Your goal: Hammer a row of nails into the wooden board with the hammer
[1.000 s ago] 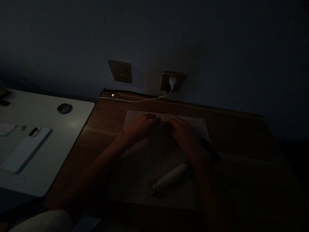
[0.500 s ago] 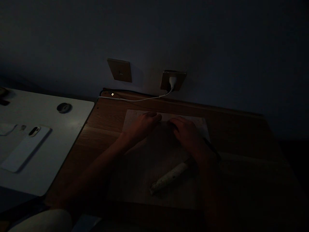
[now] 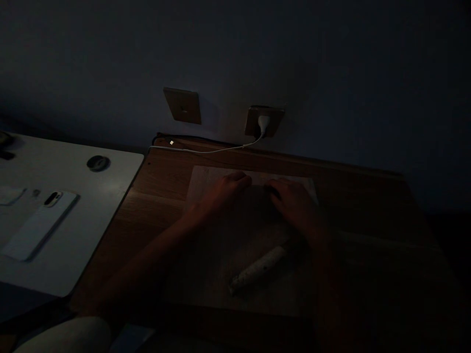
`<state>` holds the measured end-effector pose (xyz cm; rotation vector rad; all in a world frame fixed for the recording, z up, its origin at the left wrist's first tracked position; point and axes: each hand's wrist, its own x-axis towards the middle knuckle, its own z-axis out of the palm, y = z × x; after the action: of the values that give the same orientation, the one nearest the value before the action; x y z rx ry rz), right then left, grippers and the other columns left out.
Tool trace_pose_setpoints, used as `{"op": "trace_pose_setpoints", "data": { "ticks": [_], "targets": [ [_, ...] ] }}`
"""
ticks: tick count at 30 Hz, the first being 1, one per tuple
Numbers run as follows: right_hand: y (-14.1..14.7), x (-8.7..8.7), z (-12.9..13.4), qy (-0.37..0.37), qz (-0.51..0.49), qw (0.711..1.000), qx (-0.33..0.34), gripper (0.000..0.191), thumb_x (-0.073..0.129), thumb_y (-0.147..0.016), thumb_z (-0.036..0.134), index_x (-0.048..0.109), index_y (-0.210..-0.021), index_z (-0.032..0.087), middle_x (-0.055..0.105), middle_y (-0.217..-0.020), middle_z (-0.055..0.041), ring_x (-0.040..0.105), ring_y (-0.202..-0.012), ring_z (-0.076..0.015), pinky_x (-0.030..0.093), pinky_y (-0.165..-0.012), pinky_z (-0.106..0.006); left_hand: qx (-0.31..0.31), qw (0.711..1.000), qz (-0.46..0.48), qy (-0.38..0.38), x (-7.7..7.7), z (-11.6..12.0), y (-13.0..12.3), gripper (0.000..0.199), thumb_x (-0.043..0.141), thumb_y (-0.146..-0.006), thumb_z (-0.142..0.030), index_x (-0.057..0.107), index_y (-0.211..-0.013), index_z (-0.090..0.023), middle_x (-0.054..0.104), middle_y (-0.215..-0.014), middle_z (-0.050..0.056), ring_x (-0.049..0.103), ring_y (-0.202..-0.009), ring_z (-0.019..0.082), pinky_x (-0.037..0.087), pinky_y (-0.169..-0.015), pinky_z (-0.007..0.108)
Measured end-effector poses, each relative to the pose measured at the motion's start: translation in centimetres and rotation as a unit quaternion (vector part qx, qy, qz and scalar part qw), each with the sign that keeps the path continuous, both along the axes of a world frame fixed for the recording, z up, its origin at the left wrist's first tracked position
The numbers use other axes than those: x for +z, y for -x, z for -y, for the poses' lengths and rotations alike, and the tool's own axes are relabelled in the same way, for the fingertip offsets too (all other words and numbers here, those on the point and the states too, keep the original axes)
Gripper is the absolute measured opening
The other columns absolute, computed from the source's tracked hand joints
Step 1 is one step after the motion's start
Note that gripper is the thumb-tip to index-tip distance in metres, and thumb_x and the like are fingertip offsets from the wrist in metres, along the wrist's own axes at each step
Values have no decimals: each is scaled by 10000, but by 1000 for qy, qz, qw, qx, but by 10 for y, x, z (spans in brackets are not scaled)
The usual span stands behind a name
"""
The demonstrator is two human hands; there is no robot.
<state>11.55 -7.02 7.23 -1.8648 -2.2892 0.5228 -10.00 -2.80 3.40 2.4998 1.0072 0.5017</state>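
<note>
Pale, flat rectangular board (image 3: 209, 264) in dim light: grip undetermined

The board lies on a brown wood-grained tabletop (image 3: 371, 211). The left hand (image 3: 230, 189) and the right hand (image 3: 290, 196) are over its far part, a gap between them, fingers curled. Whether either hand holds anything cannot be told. On the board's near part, a pale, mottled, rod-shaped object (image 3: 259, 267) lies at a slant, its right end lost in shadow. Behind, a thin white cable (image 3: 206, 152) leads to a white plug (image 3: 263, 123) at the wall. On the left, a white rectangular phone (image 3: 35, 230) lies on a white table (image 3: 99, 201).
</note>
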Motion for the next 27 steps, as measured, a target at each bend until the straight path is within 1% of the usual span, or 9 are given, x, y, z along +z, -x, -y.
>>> {"op": "trace_pose_setpoints", "data": {
  "ticks": [3, 6, 10, 15, 19, 23, 25, 27],
  "targets": [
    [-5, -2, 0, -2, -3, 1000, -4, 280, 589, -941, 47, 767, -1119, 172, 788, -1114, -112, 730, -1041, -267, 502, -965, -365, -15, 1000, -3, 22, 2, 2, -1, 246, 456, -993, -69, 672, -1060, -166, 693, -1071, 62, 693, -886, 143, 521, -768, 229],
    [-10, -5, 1, -8, -18, 1000, -15, 269, 600, -928, 41, 771, -1063, 200, 793, -1093, -90, 735, -1017, -248, 507, -951, -350, -26, 999, -5, 24, 3, 2, -2, 252, 455, -989, -59, 676, -1071, -148, 696, -1088, 78, 693, -904, 151, 531, -794, 238],
    [-13, -8, 0, 13, -9, 1000, -14, 247, 606, -919, 42, 757, -1028, 204, 790, -1063, -92, 734, -1006, -251, 508, -916, -350, -36, 999, -21, 24, 2, 1, -3, 265, 458, -975, -49, 668, -1098, -154, 698, -1115, 81, 696, -930, 158, 540, -816, 249],
    [-16, -11, 0, 38, 8, 999, 0, 239, 612, -912, 49, 736, -1047, 203, 791, -1054, -91, 730, -1005, -254, 505, -880, -344, -48, 998, -36, 23, 1, 0, -3, 256, 471, -964, -58, 657, -1104, -165, 693, -1125, 81, 685, -968, 170, 544, -852, 265],
    [-15, -11, 2, 52, 20, 998, -1, 273, 608, -906, 28, 734, -1094, 180, 795, -1112, -115, 729, -1070, -271, 506, -920, -355, -50, 998, -27, 18, 2, 1, -3, 269, 459, -973, -68, 655, -1122, -175, 684, -1120, 80, 670, -1008, 180, 539, -881, 276],
    [-11, -9, 3, 49, 26, 998, -2, 300, 600, -923, 41, 729, -1152, 185, 787, -1157, -121, 720, -1117, -278, 502, -962, -369, -34, 999, -22, 6, 2, 2, -2, 251, 466, -994, -85, 666, -1116, -177, 672, -1100, 72, 667, -969, 173, 529, -844, 267],
    [-9, -9, 2, 49, 30, 998, -1, 268, 603, -939, 66, 732, -1140, 186, 784, -1134, -122, 724, -1083, -279, 509, -937, -369, -22, 1000, -9, -7, 2, 2, -2, 239, 467, -1009, -95, 676, -1093, -173, 668, -1072, 70, 664, -938, 163, 517, -802, 248],
    [-7, -10, 1, 47, 38, 998, 5, 221, 615, -950, 95, 733, -1117, 180, 776, -1105, -124, 723, -1048, -276, 511, -916, -365, -13, 1000, 7, -4, 2, 1, -2, 234, 464, -1022, -107, 686, -1063, -167, 673, -1047, 70, 667, -904, 154, 510, -774, 239]
  ]
}}
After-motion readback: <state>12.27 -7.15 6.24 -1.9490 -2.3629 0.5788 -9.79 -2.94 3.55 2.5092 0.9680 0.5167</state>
